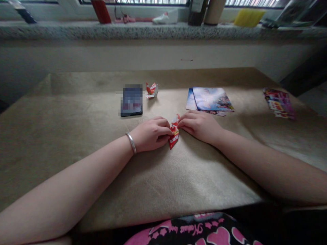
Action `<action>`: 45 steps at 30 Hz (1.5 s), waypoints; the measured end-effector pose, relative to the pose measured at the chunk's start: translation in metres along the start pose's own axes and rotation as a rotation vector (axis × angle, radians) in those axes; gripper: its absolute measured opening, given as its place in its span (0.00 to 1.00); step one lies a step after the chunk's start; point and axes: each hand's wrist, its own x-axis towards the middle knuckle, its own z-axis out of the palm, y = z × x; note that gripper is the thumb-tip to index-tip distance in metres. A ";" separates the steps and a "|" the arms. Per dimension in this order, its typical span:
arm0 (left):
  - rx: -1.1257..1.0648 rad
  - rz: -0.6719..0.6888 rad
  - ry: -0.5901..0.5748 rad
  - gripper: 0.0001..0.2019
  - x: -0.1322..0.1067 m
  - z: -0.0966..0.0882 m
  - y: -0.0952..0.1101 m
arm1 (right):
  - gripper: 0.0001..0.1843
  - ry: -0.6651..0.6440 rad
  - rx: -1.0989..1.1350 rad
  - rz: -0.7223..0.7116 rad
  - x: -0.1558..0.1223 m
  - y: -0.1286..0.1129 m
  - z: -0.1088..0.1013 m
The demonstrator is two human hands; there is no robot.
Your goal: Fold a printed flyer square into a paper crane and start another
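Observation:
A small piece of folded red printed paper [174, 137] rests at the middle of the table, its lower end tapering to a point. My left hand [153, 133], with a silver bangle at the wrist, pinches its left side. From the right, my right hand [198, 125] grips the paper's upper right edge between thumb and fingers. Part of the paper is hidden behind the fingertips. Farther back stands a folded red-and-white paper shape [152, 90] with pointed tips, apart from both hands.
A phone [132, 101] with a blurred screen lies beyond my left hand. Several printed picture sheets [213, 98] overlap behind my right hand. Colourful packets or cards [279, 103] lie at the far right. A stone windowsill [143, 31] holds bottles and a yellow item [249, 17].

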 end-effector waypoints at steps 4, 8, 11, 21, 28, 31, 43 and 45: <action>0.020 -0.015 0.002 0.11 0.000 0.000 0.002 | 0.12 0.010 0.009 -0.013 -0.002 -0.002 -0.001; 0.010 -0.014 -0.053 0.12 -0.001 -0.002 0.001 | 0.12 -0.013 0.077 0.016 -0.003 -0.005 -0.004; 0.002 -0.025 -0.061 0.12 -0.002 -0.002 -0.002 | 0.12 -0.025 0.089 0.027 -0.003 -0.007 -0.006; 0.061 -0.054 -0.069 0.12 0.002 -0.004 0.000 | 0.12 -0.004 0.083 0.041 -0.002 -0.008 -0.003; 0.095 -0.074 -0.050 0.12 0.001 -0.001 0.003 | 0.16 -0.074 -0.013 0.147 0.001 -0.009 -0.003; 0.093 -0.075 -0.042 0.12 0.001 -0.001 0.001 | 0.16 -0.082 -0.031 0.162 0.001 -0.008 -0.001; 0.123 -0.135 -0.086 0.17 0.003 -0.001 0.002 | 0.20 -0.077 0.005 0.178 0.003 -0.002 0.004; 0.124 -0.134 -0.080 0.17 0.003 0.000 0.002 | 0.20 -0.081 0.030 0.172 0.003 0.000 0.006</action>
